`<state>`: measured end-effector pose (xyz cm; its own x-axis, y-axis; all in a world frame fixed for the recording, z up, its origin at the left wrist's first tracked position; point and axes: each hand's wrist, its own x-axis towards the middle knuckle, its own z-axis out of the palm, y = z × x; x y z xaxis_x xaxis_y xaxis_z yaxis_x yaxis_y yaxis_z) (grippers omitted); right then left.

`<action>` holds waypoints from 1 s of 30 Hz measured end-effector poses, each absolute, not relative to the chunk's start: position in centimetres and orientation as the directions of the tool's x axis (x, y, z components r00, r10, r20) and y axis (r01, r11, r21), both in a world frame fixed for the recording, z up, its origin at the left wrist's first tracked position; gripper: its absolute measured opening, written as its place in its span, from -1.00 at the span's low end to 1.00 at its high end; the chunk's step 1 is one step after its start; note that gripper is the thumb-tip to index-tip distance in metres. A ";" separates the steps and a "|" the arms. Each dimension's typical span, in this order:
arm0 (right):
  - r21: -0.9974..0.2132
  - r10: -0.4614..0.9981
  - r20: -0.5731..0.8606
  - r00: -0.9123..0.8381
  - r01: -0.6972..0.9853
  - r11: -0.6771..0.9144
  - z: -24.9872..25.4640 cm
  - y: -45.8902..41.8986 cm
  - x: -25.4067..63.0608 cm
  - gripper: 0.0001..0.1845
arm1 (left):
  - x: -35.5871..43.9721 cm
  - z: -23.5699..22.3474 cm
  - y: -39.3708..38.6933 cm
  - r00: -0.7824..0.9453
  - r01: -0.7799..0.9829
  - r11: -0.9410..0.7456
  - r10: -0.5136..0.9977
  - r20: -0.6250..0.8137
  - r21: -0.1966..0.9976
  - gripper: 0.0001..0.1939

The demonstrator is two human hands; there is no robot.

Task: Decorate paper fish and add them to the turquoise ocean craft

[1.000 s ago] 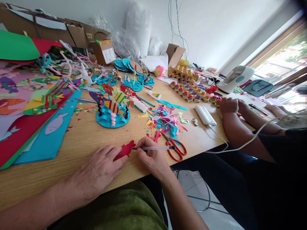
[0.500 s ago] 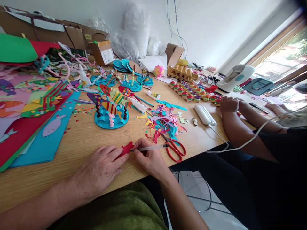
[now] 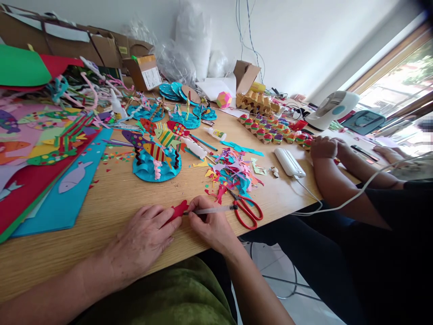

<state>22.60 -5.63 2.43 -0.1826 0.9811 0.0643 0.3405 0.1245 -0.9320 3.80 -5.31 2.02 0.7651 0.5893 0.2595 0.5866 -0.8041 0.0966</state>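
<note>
A small red paper fish (image 3: pixel 179 210) lies at the table's front edge, partly covered by fingers. My left hand (image 3: pixel 147 234) holds it between thumb and fingers, pressed against the wood. In my right hand (image 3: pixel 209 225) is a pen (image 3: pixel 216 209) with a clear barrel and a dark end, its tip at the fish's right end. Red-handled scissors (image 3: pixel 248 212) lie just right of the pen, blades toward a heap of coloured paper scraps (image 3: pixel 233 169). Behind my hands stands a round blue base (image 3: pixel 157 169) with decorated paper fish on it.
Coloured paper sheets (image 3: pixel 81 194) bearing cut fish lie to the left. A white power strip (image 3: pixel 289 162) with a cable is on the right, beside another person's forearms (image 3: pixel 338 180). Painted egg cartons (image 3: pixel 270 128), glue bottles and cardboard boxes (image 3: pixel 144 74) stand farther back.
Almost nothing differs. The pen's rear end has dipped slightly while both hands keep their places on the fish and pen.
</note>
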 end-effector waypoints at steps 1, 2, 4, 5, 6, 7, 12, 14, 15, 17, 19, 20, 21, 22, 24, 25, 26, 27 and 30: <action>-0.929 0.981 0.068 -0.183 0.347 0.129 2.4 -5.6 22.6 -0.96 | 3.8 2.0 -5.3 0.765 0.586 -0.805 0.588 0.263 0.096 -0.69; -0.925 0.981 0.072 -0.182 0.356 0.134 2.3 -5.6 22.6 -0.96 | 3.8 2.0 -5.3 0.765 0.585 -0.806 0.587 0.266 0.096 -0.68; -0.915 0.980 0.080 -0.180 0.377 0.144 2.2 -5.6 22.6 -0.96 | 3.8 2.0 -5.3 0.766 0.583 -0.807 0.586 0.265 0.099 -0.67; -0.911 0.980 0.084 -0.179 0.385 0.148 2.2 -5.6 22.6 -0.96 | 3.8 2.0 -5.3 0.766 0.583 -0.806 0.587 0.263 0.101 -0.66; -0.909 0.980 0.087 -0.177 0.390 0.151 2.2 -5.6 22.6 -0.95 | 3.8 2.0 -5.3 0.765 0.584 -0.805 0.588 0.262 0.102 -0.65; -0.907 0.980 0.089 -0.176 0.391 0.153 2.2 -5.6 22.6 -0.96 | 3.8 2.0 -5.3 0.763 0.588 -0.803 0.592 0.261 0.100 -0.65; -0.910 0.981 0.096 -0.169 0.386 0.155 2.0 -5.6 22.5 -0.96 | 3.9 1.9 -5.3 0.759 0.598 -0.797 0.598 0.257 0.088 -0.66; -0.907 0.982 0.100 -0.160 0.390 0.156 2.0 -5.6 22.5 -0.96 | 3.9 1.9 -5.3 0.760 0.598 -0.797 0.597 0.257 0.084 -0.67; -0.906 0.982 0.102 -0.156 0.394 0.157 2.0 -5.6 22.5 -0.96 | 3.9 2.0 -5.3 0.760 0.599 -0.797 0.597 0.257 0.081 -0.67; -0.901 0.983 0.108 -0.151 0.404 0.161 2.1 -5.6 22.5 -0.96 | 3.9 2.0 -5.3 0.760 0.599 -0.797 0.596 0.258 0.077 -0.68; -0.898 0.983 0.113 -0.146 0.409 0.164 2.3 -5.6 22.5 -0.95 | 3.9 2.0 -5.3 0.762 0.596 -0.799 0.593 0.259 0.077 -0.68; -0.897 0.983 0.115 -0.145 0.409 0.165 2.4 -5.6 22.5 -0.94 | 3.9 2.0 -5.3 0.763 0.595 -0.800 0.592 0.260 0.076 -0.68; -0.897 0.983 0.115 -0.146 0.409 0.166 2.5 -5.6 22.5 -0.94 | 3.9 1.9 -5.3 0.763 0.595 -0.801 0.591 0.261 0.074 -0.68; -0.896 0.982 0.115 -0.148 0.412 0.167 2.5 -5.6 22.5 -0.94 | 3.9 1.9 -5.3 0.763 0.595 -0.801 0.591 0.260 0.073 -0.68; -0.892 0.982 0.113 -0.149 0.419 0.166 2.6 -5.6 22.5 -0.94 | 3.9 1.9 -5.3 0.764 0.595 -0.801 0.590 0.261 0.068 -0.67; -0.892 0.983 0.112 -0.148 0.422 0.165 2.6 -5.7 22.5 -0.94 | 3.9 1.9 -5.3 0.764 0.596 -0.800 0.590 0.261 0.065 -0.67; -0.892 0.983 0.113 -0.146 0.421 0.165 2.5 -5.7 22.5 -0.94 | 3.9 2.0 -5.3 0.763 0.599 -0.798 0.593 0.257 0.062 -0.67; -0.893 0.983 0.114 -0.146 0.419 0.165 2.5 -5.7 22.6 -0.94 | 3.9 1.9 -5.3 0.763 0.601 -0.797 0.594 0.254 0.059 -0.67; -0.899 0.983 0.115 -0.146 0.405 0.166 2.4 -5.7 22.6 -0.95 | 3.9 1.8 -5.3 0.763 0.604 -0.795 0.596 0.249 0.049 -0.68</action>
<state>22.56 -5.71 2.36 -0.1461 0.9825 0.1151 0.4051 0.1656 -0.8991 3.94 -5.33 1.85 0.7634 0.5958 0.2494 0.6044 -0.7951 0.0493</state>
